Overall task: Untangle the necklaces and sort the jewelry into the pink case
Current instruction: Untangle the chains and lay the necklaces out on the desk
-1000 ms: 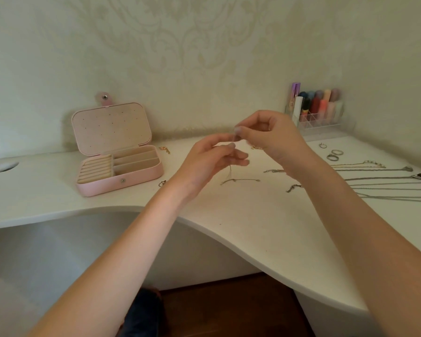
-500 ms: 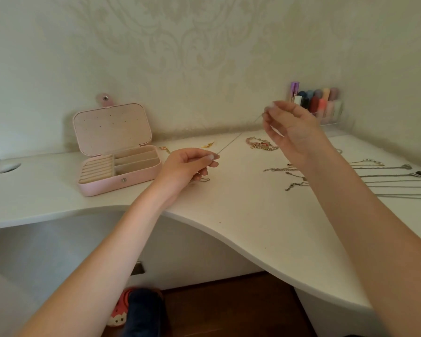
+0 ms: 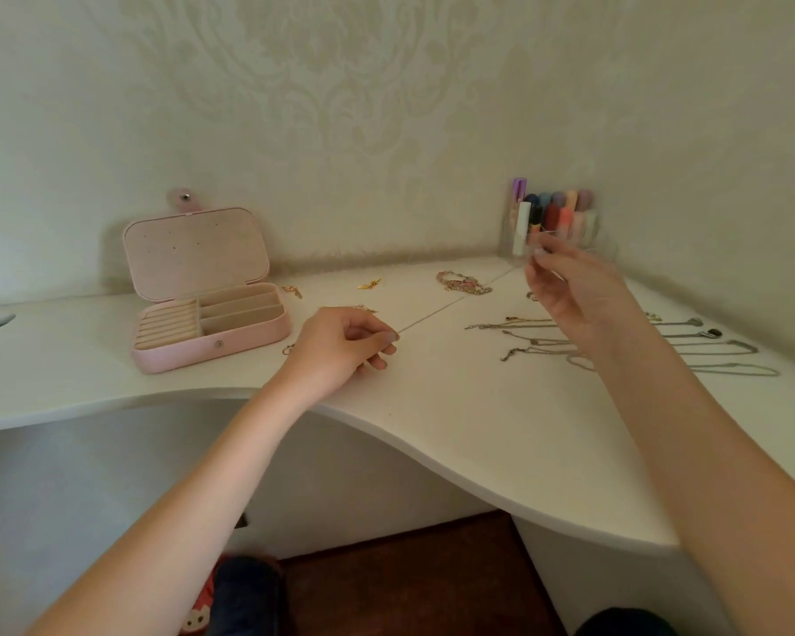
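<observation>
- Over the middle of the white desk (image 3: pixel 432 406), a thin chain (image 3: pixel 450 305) is stretched taut between the two hands, running from low left to high right.
- Left hand (image 3: pixel 345 344) rests low on the desk, thumb and forefinger pinching one end of the chain, the other fingers curled under.
- Right hand (image 3: pixel 570 291) is raised above the desk near the back corner; its fingertips pinch the far end of the chain, though blur makes the exact finger pose hard to read.
- Pink case (image 3: pixel 212 323) stands open at the left, lid up, its ring rolls and long compartments looking empty from here; it is well apart from the chain.
- Straightened necklaces (image 3: pixel 717 355) lie in rows on the right side of the desk, partly hidden by the right forearm; a beaded bracelet (image 3: pixel 462 284) and small gold pieces (image 3: pixel 370 283) lie further back.
- Judged step: this chain appears freed of knots and is being pulled straight, so untangling of this piece seems about finished while sorting into the case has not begun.
- Next move likely calls for lowering the chain without letting it go slack and loop back on itself, either beside the laid-out rows or folded into a long compartment of the case.
</observation>
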Tool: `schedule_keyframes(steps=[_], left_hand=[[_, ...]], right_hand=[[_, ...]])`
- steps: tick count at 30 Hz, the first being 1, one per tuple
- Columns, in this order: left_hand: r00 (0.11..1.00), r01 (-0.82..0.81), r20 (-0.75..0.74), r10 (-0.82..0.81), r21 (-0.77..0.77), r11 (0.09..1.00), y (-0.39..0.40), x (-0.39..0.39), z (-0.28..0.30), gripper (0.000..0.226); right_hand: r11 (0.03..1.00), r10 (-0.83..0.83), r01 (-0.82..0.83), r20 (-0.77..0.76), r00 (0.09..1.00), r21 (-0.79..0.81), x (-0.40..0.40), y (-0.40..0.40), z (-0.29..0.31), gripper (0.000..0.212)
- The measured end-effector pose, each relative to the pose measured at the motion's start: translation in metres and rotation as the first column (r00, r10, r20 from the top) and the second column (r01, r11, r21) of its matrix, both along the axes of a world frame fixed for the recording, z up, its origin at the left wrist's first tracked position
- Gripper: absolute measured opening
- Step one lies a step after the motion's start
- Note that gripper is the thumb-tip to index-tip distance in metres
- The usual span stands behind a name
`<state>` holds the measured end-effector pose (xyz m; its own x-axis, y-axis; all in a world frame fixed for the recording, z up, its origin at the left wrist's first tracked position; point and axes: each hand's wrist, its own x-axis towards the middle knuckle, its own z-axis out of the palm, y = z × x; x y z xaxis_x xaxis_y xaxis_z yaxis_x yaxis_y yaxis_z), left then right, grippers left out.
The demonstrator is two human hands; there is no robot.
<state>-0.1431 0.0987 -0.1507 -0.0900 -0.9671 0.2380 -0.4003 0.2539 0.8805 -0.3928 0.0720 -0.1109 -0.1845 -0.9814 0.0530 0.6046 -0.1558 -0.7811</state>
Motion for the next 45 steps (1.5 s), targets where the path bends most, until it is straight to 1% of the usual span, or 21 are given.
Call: schedule_keyframes(steps=[4, 7, 10, 13, 16, 22, 24, 25, 26, 27, 28, 29, 30, 31, 37, 39, 41, 42, 43, 44, 45], left_hand=[[0.997, 0.077, -0.006, -0.077, -0.028, 0.997, 0.012, -0.042, 0.002, 0.006], [0.989, 0.145, 0.030, -0.143, -0.065, 0.987, 0.022, -0.084, 0.004, 0.009], [0.972, 0.213, 0.133, -0.196, -0.127, 0.969, 0.034, -0.124, 0.004, 0.008], [0.924, 0.298, 0.294, -0.246, -0.146, 0.943, 0.047, -0.154, 0.001, 0.009], [0.900, 0.338, 0.335, -0.279, -0.132, 0.932, 0.053, -0.166, -0.003, 0.010], [0.882, 0.351, 0.380, -0.280, -0.130, 0.927, 0.048, -0.166, -0.002, 0.010], [0.876, 0.353, 0.398, -0.271, -0.148, 0.924, 0.048, -0.165, -0.003, 0.009], [0.874, 0.353, 0.407, -0.265, -0.158, 0.922, 0.048, -0.164, -0.003, 0.008], [0.873, 0.350, 0.417, -0.253, -0.174, 0.920, 0.048, -0.164, -0.004, 0.008], [0.870, 0.344, 0.435, -0.231, -0.201, 0.917, 0.046, -0.163, -0.006, 0.008], [0.866, 0.334, 0.460, -0.198, -0.236, 0.912, 0.045, -0.163, -0.007, 0.009], [0.858, 0.327, 0.486, -0.165, -0.272, 0.905, 0.044, -0.163, -0.009, 0.011], [0.849, 0.326, 0.510, -0.139, -0.299, 0.897, 0.042, -0.164, -0.010, 0.014], [0.839, 0.331, 0.530, -0.124, -0.316, 0.889, 0.042, -0.164, -0.010, 0.016], [0.819, 0.334, 0.565, -0.101, -0.326, 0.885, 0.042, -0.162, -0.011, 0.024], [0.842, 0.272, 0.536, -0.061, -0.323, 0.907, 0.041, -0.161, -0.013, 0.030], [0.884, 0.205, 0.466, -0.035, -0.319, 0.925, 0.041, -0.160, -0.012, 0.037], [0.895, 0.208, 0.444, -0.050, -0.316, 0.926, 0.041, -0.159, -0.011, 0.039], [0.893, 0.253, 0.439, -0.104, -0.297, 0.921, 0.044, -0.159, -0.009, 0.039], [0.866, 0.343, 0.459, -0.200, -0.252, 0.905, 0.047, -0.159, -0.007, 0.038], [0.803, 0.455, 0.509, -0.309, -0.189, 0.870, 0.051, -0.160, -0.007, 0.038]], right_hand=[[0.991, -0.130, 0.130, -0.016, 0.991, 0.035, -0.052, 0.034, -0.004, 0.015], [0.956, -0.276, 0.288, -0.148, 0.950, 0.063, -0.091, 0.064, -0.007, 0.017], [0.877, -0.414, 0.475, -0.389, 0.823, 0.073, -0.126, 0.089, -0.012, 0.018], [0.821, -0.444, 0.569, -0.573, 0.689, 0.049, -0.155, 0.108, -0.017, 0.015], [0.823, -0.446, 0.568, -0.596, 0.668, 0.021, -0.168, 0.122, -0.019, 0.015], [0.838, -0.467, 0.546, -0.497, 0.731, 0.017, -0.171, 0.128, -0.023, 0.019], [0.830, -0.465, 0.557, -0.537, 0.704, 0.011, -0.173, 0.126, -0.029, 0.016], [0.819, -0.467, 0.573, -0.585, 0.663, -0.004, -0.174, 0.126, -0.033, 0.015], [0.797, -0.468, 0.603, -0.667, 0.579, -0.036, -0.176, 0.125, -0.039, 0.013], [0.769, -0.455, 0.633, -0.772, 0.444, -0.089, -0.178, 0.124, -0.044, 0.013], [0.748, -0.423, 0.645, -0.860, 0.285, -0.154, -0.179, 0.123, -0.049, 0.012], [0.740, -0.385, 0.638, -0.912, 0.141, -0.213, -0.179, 0.123, -0.055, 0.013], [0.738, -0.356, 0.625, -0.934, 0.039, -0.256, -0.178, 0.124, -0.059, 0.015], [0.738, -0.334, 0.617, -0.942, -0.017, -0.273, -0.178, 0.125, -0.061, 0.016], [0.736, -0.261, 0.597, -0.948, -0.184, -0.319, -0.177, 0.123, -0.061, 0.018], [0.740, -0.243, 0.574, -0.935, -0.258, -0.351, -0.175, 0.124, -0.062, 0.024], [0.745, -0.235, 0.563, -0.931, -0.279, -0.357, -0.171, 0.125, -0.061, 0.034], [0.749, -0.228, 0.562, -0.933, -0.280, -0.352, -0.169, 0.126, -0.060, 0.038], [0.757, -0.211, 0.555, -0.933, -0.292, -0.345, -0.167, 0.126, -0.060, 0.040], [0.770, -0.182, 0.544, -0.932, -0.313, -0.333, -0.164, 0.126, -0.060, 0.040], [0.788, -0.150, 0.527, -0.929, -0.338, -0.319, -0.163, 0.125, -0.061, 0.038]])
